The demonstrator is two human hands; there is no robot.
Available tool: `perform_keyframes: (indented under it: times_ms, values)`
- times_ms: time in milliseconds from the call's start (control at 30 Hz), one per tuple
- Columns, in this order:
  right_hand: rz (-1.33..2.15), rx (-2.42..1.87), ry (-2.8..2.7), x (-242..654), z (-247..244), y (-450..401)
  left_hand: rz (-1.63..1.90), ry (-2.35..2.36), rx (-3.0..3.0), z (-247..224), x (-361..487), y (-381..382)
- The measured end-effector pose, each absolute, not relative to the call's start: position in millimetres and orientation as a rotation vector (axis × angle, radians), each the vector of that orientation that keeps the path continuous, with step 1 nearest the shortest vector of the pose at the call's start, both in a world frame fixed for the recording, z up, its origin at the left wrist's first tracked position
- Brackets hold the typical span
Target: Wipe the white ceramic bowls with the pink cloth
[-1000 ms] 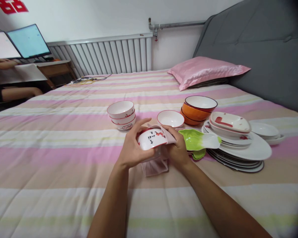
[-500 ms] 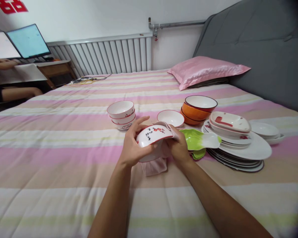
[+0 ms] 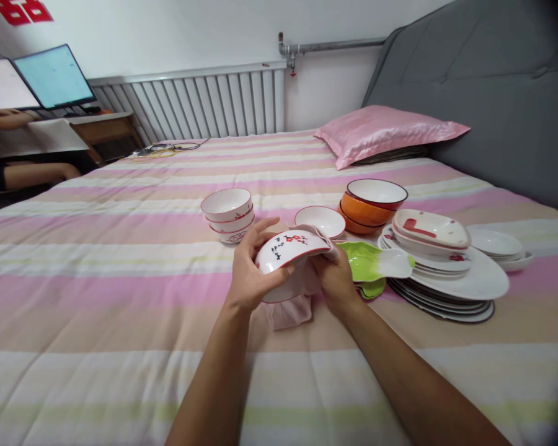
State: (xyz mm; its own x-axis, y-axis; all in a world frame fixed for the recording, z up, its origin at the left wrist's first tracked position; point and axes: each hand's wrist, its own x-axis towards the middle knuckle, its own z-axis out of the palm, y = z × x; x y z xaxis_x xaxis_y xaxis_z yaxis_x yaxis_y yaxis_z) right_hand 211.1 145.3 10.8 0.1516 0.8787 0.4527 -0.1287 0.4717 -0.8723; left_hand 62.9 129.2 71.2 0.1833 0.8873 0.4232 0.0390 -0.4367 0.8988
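A white bowl [image 3: 286, 248] with a red rim, red flowers and black characters is tilted on its side above the bed. My left hand [image 3: 246, 272] grips its left side, thumb in front and fingers behind. A pale pink cloth [image 3: 291, 313] hangs below the bowl and wraps over its right rim. My right hand [image 3: 332, 272] is closed on this cloth, pressing it against the bowl; some fingers are hidden. Behind my left hand stand stacked white bowls [image 3: 227, 214]. Another white bowl [image 3: 320, 221] sits just beyond my right hand.
Green leaf-shaped dishes [image 3: 372, 263] lie right of my hands. Farther right are stacked plates [image 3: 483, 279], rectangular dishes [image 3: 432, 223], orange bowls [image 3: 367, 210] and small white plates [image 3: 497, 244]. A pink pillow [image 3: 385, 130] and cables [image 3: 167, 148] lie farther back. A person [image 3: 32, 173] sits at the left.
The bowl and the cloth on its right rim have shifted very slightly. Both hands keep their hold, and the surrounding dishes stay in place.
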Motion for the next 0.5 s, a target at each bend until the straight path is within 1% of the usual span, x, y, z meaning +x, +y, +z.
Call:
perform_keyframes:
  times_ms: [500]
  values:
    - [0.900, -0.876, -1.013, 205.3, 1.1, 147.0, 1.417, 0.929, 1.558, 70.7, 70.6, 125.6]
